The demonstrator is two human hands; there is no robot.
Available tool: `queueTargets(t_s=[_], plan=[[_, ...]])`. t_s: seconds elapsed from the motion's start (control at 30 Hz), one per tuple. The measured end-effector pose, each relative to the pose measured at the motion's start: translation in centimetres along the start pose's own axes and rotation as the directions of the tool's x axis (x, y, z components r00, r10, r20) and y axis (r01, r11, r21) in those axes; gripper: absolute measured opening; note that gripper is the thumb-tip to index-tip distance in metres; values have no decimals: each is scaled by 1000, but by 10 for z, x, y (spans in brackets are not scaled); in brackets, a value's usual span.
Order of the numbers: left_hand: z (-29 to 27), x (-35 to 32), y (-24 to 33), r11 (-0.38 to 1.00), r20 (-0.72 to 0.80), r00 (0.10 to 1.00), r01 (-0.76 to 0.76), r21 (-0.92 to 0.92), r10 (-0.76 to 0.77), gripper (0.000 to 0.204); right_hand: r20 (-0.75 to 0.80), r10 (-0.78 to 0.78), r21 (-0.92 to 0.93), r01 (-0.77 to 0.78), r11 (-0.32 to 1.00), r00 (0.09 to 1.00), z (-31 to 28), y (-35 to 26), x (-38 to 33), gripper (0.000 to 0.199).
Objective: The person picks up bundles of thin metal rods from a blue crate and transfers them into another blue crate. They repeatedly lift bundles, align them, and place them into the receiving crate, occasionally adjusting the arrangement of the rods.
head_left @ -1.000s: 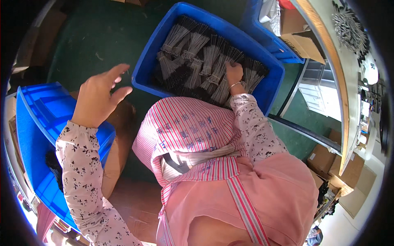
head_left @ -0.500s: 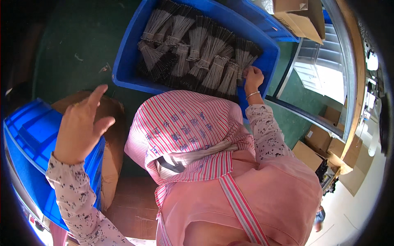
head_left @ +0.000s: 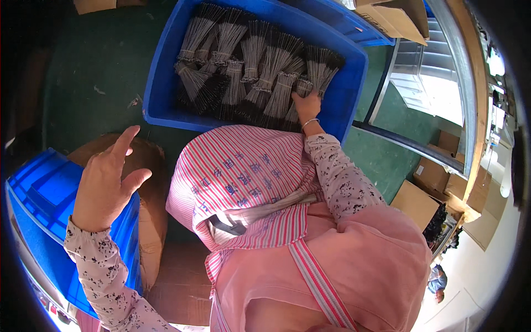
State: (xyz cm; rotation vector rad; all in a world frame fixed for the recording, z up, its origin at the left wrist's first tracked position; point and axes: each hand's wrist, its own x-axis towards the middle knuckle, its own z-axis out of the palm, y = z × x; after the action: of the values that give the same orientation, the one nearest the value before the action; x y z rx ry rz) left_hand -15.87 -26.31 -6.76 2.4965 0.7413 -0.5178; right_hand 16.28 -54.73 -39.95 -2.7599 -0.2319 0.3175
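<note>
My right hand (head_left: 308,106) reaches into a large blue plastic bin (head_left: 362,83), its fingers closed round the lower part of a bundle of thin wires (head_left: 303,86) near the bin's right end. Its fingertips are partly hidden. Several more wire bundles (head_left: 271,66) lie packed in the bin, pale grey along the shafts, dark at one end, and banded. One bundle (head_left: 202,86) at the left is fanned out sideways. At the left, my left hand (head_left: 105,185) hovers empty, thumb and fingers apart, above a brown carton and a blue crate.
A blue crate (head_left: 41,193) and a brown carton (head_left: 152,205) stand at my left. Metal frame bars (head_left: 409,145) run along the right, with cardboard boxes (head_left: 431,174) beyond. An open carton (head_left: 392,19) sits at the upper right. A person (head_left: 437,282) is far off at right.
My right hand has moved left along the bundles, from the bin's right end to a neighbouring bundle. The left hand stays raised and spread. The view has shifted slightly.
</note>
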Motion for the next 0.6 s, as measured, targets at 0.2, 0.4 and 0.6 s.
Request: queueTargets(t_s=[0.2,0.4,0.6], plan=[[-5,3,20,944,-205,975,11,-328,-83,45,-195,-264,138,293,946,945,-63,-25,-27,59],[-15,2,38,195,279,946,309,-931,-164,70,-589,-662,304,886,351,464,-174,-160,-98,50],[10,8,76,-424,286,942,190,-886,-177,53,-626,-770,434,874,-218,119,-165,-226,-182,30]])
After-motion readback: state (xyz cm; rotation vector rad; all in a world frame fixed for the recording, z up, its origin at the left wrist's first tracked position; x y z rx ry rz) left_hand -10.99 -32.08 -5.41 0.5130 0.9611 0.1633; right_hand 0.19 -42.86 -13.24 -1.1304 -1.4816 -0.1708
